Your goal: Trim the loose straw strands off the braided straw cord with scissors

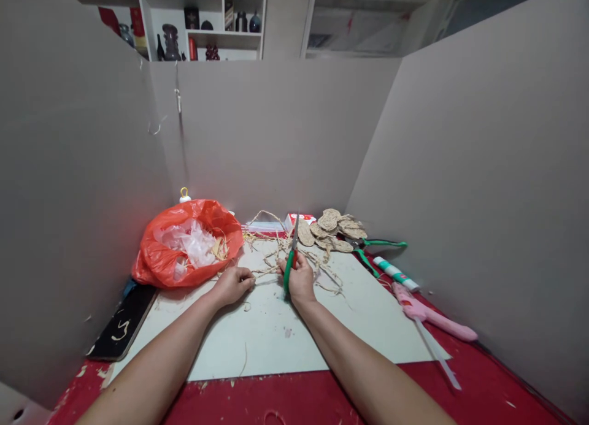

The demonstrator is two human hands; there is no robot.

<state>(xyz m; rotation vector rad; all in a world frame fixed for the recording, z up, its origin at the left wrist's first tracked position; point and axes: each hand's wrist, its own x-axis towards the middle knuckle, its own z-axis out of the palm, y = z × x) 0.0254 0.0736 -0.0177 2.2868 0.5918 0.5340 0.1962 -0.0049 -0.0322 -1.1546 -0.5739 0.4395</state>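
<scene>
My left hand (234, 286) is closed, its thumb and fingers pinching one end of a twisted straw cord (265, 271) low over the white sheet. In my right hand (302, 280) is a pair of scissors (288, 271) with green and red handles, the blades pointing up and away from me. The fingertips of that hand also meet the cord, which stretches between both hands. More of the cord lies in loose loops behind and to the right of my right hand. Part of the scissors' handle is hidden by my fingers.
A red plastic bag (151, 253) stands at left beside a black phone-like slab (120, 327). Coiled straw pieces (329, 224) lie at the back right, near green-handled pliers (368, 253), a green-and-white tube (394, 273) and a pink glue gun (437, 317). Grey panels (276, 130) enclose the table.
</scene>
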